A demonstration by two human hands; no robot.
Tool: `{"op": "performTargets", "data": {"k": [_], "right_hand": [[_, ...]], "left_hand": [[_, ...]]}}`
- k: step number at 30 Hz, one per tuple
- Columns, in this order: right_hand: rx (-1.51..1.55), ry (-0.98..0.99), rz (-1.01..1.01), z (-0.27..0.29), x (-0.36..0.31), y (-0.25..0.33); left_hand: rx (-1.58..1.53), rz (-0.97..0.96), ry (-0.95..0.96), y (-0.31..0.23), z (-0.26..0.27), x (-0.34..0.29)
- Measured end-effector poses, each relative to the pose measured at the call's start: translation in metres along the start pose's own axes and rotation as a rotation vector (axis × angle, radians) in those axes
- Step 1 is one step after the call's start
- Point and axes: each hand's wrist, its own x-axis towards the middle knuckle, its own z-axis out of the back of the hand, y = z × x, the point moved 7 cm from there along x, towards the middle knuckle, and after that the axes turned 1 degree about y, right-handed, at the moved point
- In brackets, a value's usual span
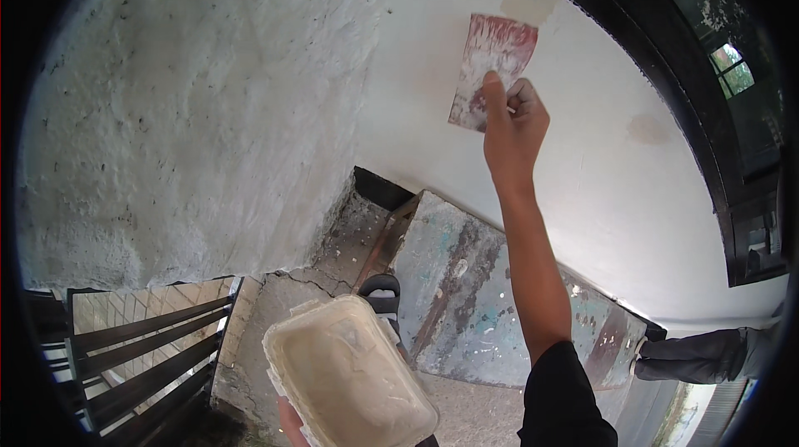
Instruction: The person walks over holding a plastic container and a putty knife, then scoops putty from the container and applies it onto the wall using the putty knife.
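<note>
Up against the white wall (433, 56), my right hand (514, 118) pinches a thin, flexible red putty spreader (498, 43) by its lower right side. White smears cover much of the spreader, which lies close to the wall; whether it touches cannot be told. Low in the view, my left hand (291, 420) grips the left side of a rectangular plastic tub (416, 380). The fingers are mostly hidden beneath that tub. Inside it is cream-coloured paste, coating the bottom and walls.
A rough plastered wall (200, 114) fills the left. Beige patches (647, 128) mark the smooth wall. A dark window frame (707, 139) curves along the right. Below stands a paint-stained board (458, 297), near a sandalled foot (381, 293). Black railings (158, 347) are lower left; dark trousers (691, 355) show lower right.
</note>
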Motion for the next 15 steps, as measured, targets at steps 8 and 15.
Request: {"op": "performTargets", "data": {"k": [8, 15], "right_hand": [[-0.249, -0.123, -0.079, 0.02, 0.054, -0.017], [-0.448, 0.047, -0.077, 0.026, -0.005, -0.068]], "left_hand": [[-0.372, 0.05, -0.026, 0.0, 0.004, -0.009], [-0.683, 0.119, -0.009, 0.0, -0.003, -0.019]]}}
